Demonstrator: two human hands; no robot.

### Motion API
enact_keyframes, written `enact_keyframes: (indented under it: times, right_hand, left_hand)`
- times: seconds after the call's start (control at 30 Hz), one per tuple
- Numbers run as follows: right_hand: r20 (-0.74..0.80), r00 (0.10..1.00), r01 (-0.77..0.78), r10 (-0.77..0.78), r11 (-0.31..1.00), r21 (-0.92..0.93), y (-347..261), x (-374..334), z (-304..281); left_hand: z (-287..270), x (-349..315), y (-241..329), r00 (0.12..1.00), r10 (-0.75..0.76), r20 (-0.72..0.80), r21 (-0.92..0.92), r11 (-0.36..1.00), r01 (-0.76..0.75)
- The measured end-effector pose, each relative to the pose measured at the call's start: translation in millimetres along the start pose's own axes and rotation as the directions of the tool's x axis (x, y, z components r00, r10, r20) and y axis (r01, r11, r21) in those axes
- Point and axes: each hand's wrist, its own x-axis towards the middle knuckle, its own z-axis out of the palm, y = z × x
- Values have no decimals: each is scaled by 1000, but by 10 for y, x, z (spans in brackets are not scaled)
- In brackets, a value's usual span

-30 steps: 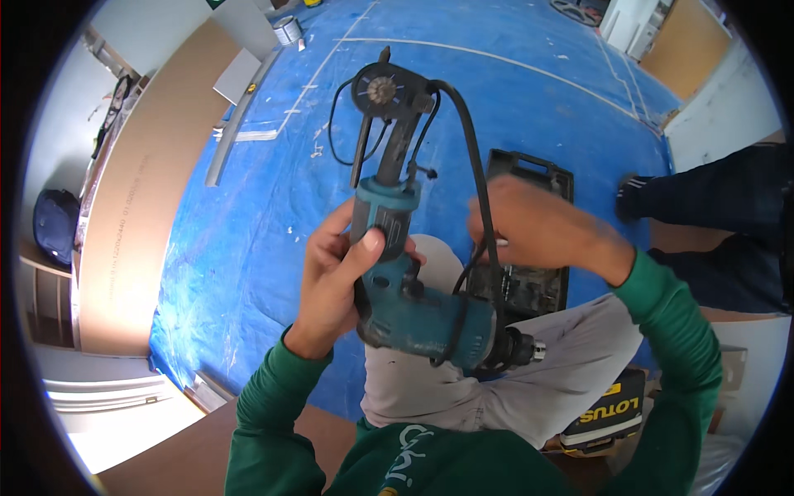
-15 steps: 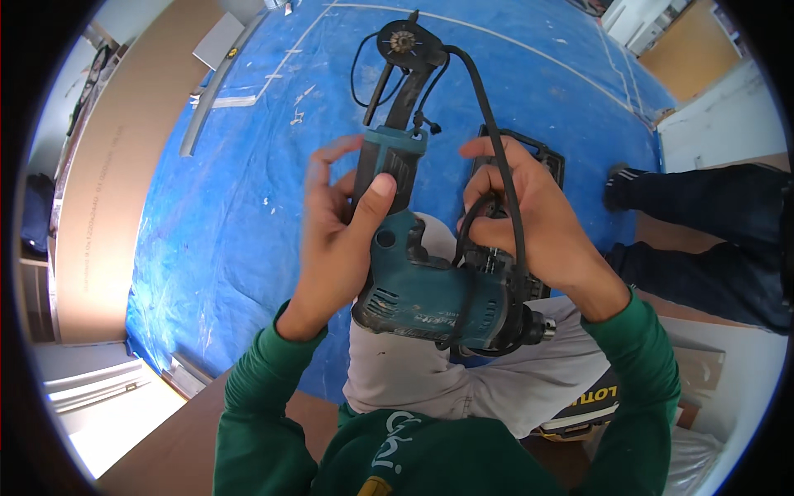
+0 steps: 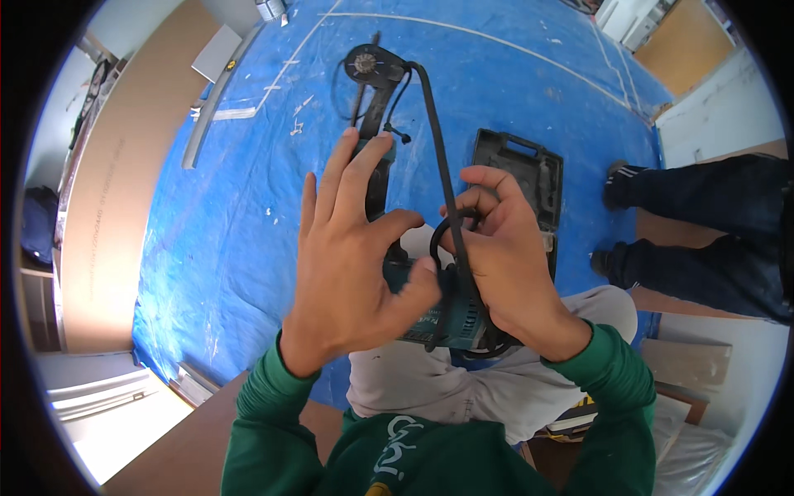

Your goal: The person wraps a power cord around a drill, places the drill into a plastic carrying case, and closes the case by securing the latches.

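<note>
A teal corded drill lies across my lap, its body partly covered by my hands and its chuck end hidden. My left hand is over its handle, fingers stretched and spread; whether they touch it is hard to tell. With thumb and fingers, my right hand pinches a loop of the black power cord. That cord runs up to a round black end piece with a pale centre, beyond the handle. Thinner dark cords hang around this piece.
An open black tool case lies on the blue floor sheet beyond my right hand. Another person's dark trouser legs are at the right. At the left are a long metal level and a large brown board.
My left hand has come off its grip on the drill handle and opened, moving across the drill. The drill's upper end has shifted left and down. My right hand still pinches the cord.
</note>
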Motion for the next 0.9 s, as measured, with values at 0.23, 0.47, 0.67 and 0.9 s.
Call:
enact_keyframes:
  times: [0.23, 0.47, 0.67, 0.9]
  right_hand:
    - [184, 975, 167, -124, 956, -242, -126, -10, -65]
    - [555, 632, 722, -541, 150, -676, -694, -62, -221]
    - [769, 577, 628, -276, -452, -633, -545, 204, 36]
    - [886, 26, 561, -463, -727, -397, -522, 126, 303]
  left_hand:
    - [213, -118, 37, 992, -65, -111, 81, 994, 74]
    - [205, -130, -18, 989, -69, -127, 61, 995, 77]
    - [235, -175, 27, 978, -28, -204, 71, 997, 43]
    - [293, -158, -87, 977, -71, -200, 38, 996, 80]
